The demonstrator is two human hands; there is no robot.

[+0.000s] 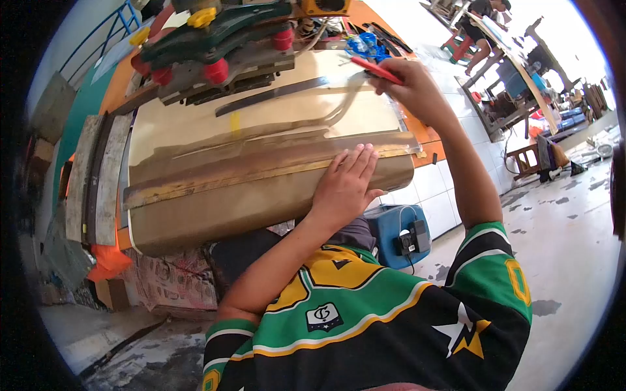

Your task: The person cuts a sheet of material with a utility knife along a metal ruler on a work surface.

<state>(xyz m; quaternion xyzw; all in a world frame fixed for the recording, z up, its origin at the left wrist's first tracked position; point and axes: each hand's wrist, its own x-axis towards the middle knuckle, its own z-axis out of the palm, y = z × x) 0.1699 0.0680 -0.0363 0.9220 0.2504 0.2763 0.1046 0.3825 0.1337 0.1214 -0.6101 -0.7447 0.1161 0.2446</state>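
While the left hand is lying open, palm down, across the long brown strip and the brown sheet, the right hand is gripping a red-handled tool, its tip too blurred to tell. Brown sheet: lying along the near side of the orange tabletop, curving over at its front. Dark flat bar: resting beyond the long strip, on a cream surface. Green machine, with red knobs: standing at the far left. Blue container: standing below the tabletop. Another person: sitting well apart, in the background.
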